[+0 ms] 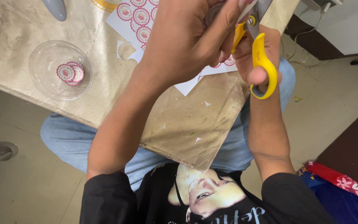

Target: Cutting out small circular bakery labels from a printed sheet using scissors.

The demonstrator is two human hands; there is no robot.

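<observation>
My right hand (255, 52) grips yellow-handled scissors (264, 66), fingers through the loops, blades pointing up toward the frame's top edge. My left hand (187, 37) is closed around a small paper piece next to the blades; the piece itself is mostly hidden behind my fingers. Beneath both hands lies a white sheet (139, 20) printed with round pink scalloped stickers, partly cut away. A clear plastic bowl (46, 58) at the left holds two cut-out pink round stickers (70, 73).
The beige table (179, 124) has a corner pointing toward my lap, with small white paper scraps (206, 103) on it. A grey object (55, 8) sits at the top left. Colourful fabric (344, 186) lies on the floor at right.
</observation>
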